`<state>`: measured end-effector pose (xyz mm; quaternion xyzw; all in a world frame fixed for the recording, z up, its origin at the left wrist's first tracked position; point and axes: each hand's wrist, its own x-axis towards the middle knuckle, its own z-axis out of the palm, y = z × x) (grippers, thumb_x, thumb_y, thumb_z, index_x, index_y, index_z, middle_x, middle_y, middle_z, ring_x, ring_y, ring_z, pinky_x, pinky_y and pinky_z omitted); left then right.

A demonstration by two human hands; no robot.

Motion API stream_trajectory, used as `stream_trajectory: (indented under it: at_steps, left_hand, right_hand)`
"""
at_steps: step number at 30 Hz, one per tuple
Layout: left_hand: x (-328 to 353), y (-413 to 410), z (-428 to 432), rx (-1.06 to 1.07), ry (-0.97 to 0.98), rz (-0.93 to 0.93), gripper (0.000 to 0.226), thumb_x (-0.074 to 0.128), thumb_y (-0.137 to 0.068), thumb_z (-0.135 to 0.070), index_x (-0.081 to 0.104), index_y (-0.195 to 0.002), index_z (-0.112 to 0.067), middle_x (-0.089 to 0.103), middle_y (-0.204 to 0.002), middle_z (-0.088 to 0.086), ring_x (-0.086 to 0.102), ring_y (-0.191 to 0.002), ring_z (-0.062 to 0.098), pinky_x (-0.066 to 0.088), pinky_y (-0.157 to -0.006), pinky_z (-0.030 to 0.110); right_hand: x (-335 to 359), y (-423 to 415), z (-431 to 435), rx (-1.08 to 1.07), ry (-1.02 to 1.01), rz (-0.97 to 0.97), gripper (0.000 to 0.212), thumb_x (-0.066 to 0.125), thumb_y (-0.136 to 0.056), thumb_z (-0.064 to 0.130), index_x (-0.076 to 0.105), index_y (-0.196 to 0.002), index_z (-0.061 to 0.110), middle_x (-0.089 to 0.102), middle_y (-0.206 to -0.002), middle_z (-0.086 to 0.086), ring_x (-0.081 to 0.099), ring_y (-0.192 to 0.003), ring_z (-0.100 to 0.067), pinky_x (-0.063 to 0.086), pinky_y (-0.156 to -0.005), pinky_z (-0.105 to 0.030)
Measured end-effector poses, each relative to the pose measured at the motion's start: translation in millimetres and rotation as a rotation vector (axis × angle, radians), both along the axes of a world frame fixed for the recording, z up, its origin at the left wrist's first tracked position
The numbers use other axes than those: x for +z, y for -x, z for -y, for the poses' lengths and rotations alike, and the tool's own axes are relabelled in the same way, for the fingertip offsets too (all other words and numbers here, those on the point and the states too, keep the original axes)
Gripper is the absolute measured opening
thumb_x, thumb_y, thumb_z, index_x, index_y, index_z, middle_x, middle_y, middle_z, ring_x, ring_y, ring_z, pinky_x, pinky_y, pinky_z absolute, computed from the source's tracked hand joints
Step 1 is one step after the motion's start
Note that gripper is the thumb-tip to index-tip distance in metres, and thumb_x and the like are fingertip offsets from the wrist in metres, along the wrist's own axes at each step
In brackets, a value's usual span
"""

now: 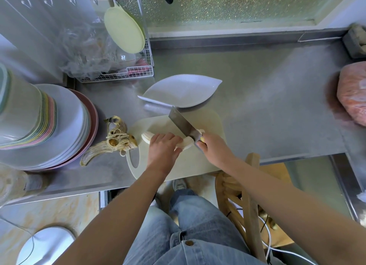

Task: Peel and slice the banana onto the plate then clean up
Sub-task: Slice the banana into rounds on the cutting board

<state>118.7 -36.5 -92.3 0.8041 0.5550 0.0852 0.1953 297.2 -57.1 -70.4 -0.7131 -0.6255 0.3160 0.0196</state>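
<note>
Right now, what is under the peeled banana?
The banana lies on the pale cutting board, which sits on the steel counter. The left hand covers the banana's middle, so the board beneath that part cannot be seen.

On the desk (267,106), a peeled banana (186,144) lies across a pale cutting board (208,124). The left hand (163,148) curls over it. The right hand (214,150) grips a cleaver (183,126), its blade meeting the banana's right end. A white plate (182,90) sits just behind the board, and the peel (112,144) lies to its left.

Steel counter (277,106), cutting board (178,165), white plate (182,90), banana peel (114,140), stacked plates (65,126), wire rack (138,70)
</note>
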Motion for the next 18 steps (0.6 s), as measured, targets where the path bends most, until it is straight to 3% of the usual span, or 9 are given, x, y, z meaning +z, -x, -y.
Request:
stream_trajectory:
  at_steps: [6,10,13,18]
  left_hand:
    - [2,0,0,0.004,0.001,0.004,0.02,0.075,-0.075,-0.023,0.071,-0.095,-0.023,0.068,-0.092,-0.003,0.061,-0.086,0.025,0.042,-0.088,0.036]
    - [4,-1,0,0.005,0.014,0.001,0.02,0.074,-0.076,-0.024,0.071,-0.096,-0.023,0.068,-0.094,-0.004,0.061,-0.089,0.024,0.04,-0.089,0.035]
    - [4,-1,0,0.006,0.016,0.004,0.02,0.074,-0.077,-0.023,0.071,-0.097,-0.023,0.068,-0.094,-0.003,0.061,-0.09,0.025,0.04,-0.089,0.035]
    - [5,-1,0,0.007,0.022,-0.003,0.02,0.074,-0.076,-0.023,0.071,-0.096,-0.023,0.068,-0.093,-0.003,0.061,-0.089,0.025,0.04,-0.088,0.034]
  right_hand:
    - [20,-5,-9,-0.022,-0.045,0.003,0.022,0.046,-0.098,0.025,0.056,-0.094,0.006,0.061,-0.09,-0.018,0.056,-0.085,-0.033,0.028,-0.065,-0.029]
    - [27,-6,-9,0.003,-0.023,-0.011,0.02,0.048,-0.097,0.024,0.04,-0.081,0.016,0.049,-0.075,-0.008,0.047,-0.075,-0.029,0.027,-0.065,-0.029]
    - [28,-6,-8,0.012,-0.002,0.01,0.021,0.048,-0.097,0.025,0.042,-0.079,0.014,0.056,-0.083,-0.017,0.047,-0.075,-0.031,0.027,-0.065,-0.031]
    - [26,-4,-8,0.024,0.01,0.026,0.02,0.046,-0.098,0.025,0.039,-0.083,0.014,0.047,-0.08,-0.007,0.044,-0.074,-0.025,0.028,-0.065,-0.03]
